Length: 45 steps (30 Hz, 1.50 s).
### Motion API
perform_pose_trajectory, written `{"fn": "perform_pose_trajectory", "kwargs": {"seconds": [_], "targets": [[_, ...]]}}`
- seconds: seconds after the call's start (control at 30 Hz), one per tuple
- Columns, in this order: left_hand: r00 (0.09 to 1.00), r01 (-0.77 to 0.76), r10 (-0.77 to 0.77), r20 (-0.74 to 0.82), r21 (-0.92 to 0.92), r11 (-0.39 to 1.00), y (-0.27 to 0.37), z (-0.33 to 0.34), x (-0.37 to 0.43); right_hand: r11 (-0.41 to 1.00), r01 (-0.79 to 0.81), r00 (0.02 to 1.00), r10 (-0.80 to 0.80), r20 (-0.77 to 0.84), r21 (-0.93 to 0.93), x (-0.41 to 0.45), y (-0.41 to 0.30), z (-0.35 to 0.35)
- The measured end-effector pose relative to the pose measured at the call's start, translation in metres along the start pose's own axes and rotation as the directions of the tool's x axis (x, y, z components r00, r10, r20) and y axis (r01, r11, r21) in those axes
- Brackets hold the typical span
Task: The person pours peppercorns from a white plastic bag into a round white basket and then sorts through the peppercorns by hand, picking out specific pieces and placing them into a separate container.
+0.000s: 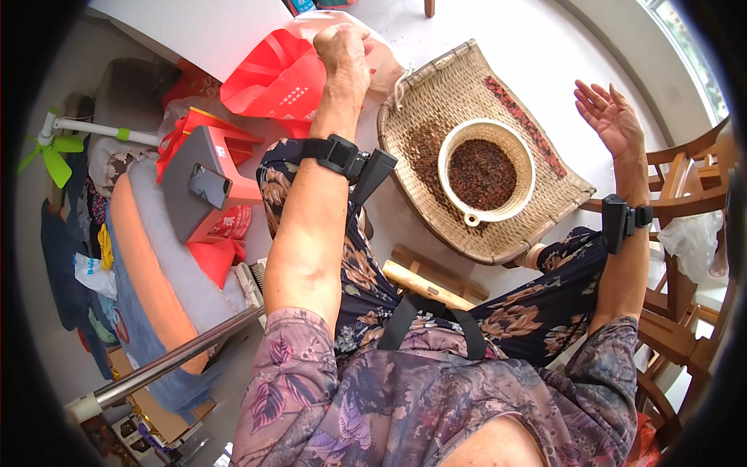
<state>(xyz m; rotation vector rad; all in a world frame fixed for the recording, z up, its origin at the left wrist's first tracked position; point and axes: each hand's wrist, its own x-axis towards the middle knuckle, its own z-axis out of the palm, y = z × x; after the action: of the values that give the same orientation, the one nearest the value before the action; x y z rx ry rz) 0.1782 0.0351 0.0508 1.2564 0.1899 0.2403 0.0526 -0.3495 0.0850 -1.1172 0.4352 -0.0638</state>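
My left hand (343,49) is curled into a fist at the top, over a pale plastic bag (382,64) and beside a red carrier bag (274,82). Whether its fingers grip anything is hidden. Off to the right, my right hand (610,119) is held palm up with fingers apart, holding nothing. Between my arms lies a woven winnowing basket (461,87). On it stands a cream plastic colander (525,175) part filled with dark red-brown dried bits (482,174), like peppercorns. More loose bits (429,152) are scattered on the weave left of the colander.
A red-and-black patterned strip (525,125) runs along the basket's right side. At left, a phone (210,185) rests on a grey-and-red stool (187,169) near a cushion (163,233). A wooden chair (677,204) stands at right. A metal rail (181,356) crosses the lower left.
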Motion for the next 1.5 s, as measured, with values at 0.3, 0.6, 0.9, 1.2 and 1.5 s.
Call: {"fn": "perform_pose_trajectory", "kwargs": {"seconds": [0.3,0.6,0.9,1.2,1.5], "targets": [[0.987,0.119,-0.124,0.104,0.053,0.992,-0.025,-0.001,-0.021,0.999,-0.045,0.999,0.045,-0.011,0.027,-0.001,-0.001,-0.003],[0.86,0.123,-0.393,0.325,0.616,0.778,-0.094,-0.005,-0.059,1.0,0.003,0.999,-0.002,0.036,-0.018,-0.001,-0.002,-0.009],[0.348,-0.755,-0.64,0.685,0.609,0.242,-0.148,-0.026,-0.161,1.0,0.017,0.999,-0.016,0.03,-0.02,-0.007,-0.005,-0.016],[0.051,-0.987,-0.78,0.624,0.15,0.055,-0.207,-0.091,-0.198,0.994,0.103,0.992,-0.1,0.079,-0.04,-0.009,-0.01,-0.038],[0.182,-0.961,-0.746,0.641,0.277,0.003,-0.218,-0.105,-0.207,0.983,0.116,0.968,-0.08,-0.237,0.141,-0.048,-0.007,0.006]]}}
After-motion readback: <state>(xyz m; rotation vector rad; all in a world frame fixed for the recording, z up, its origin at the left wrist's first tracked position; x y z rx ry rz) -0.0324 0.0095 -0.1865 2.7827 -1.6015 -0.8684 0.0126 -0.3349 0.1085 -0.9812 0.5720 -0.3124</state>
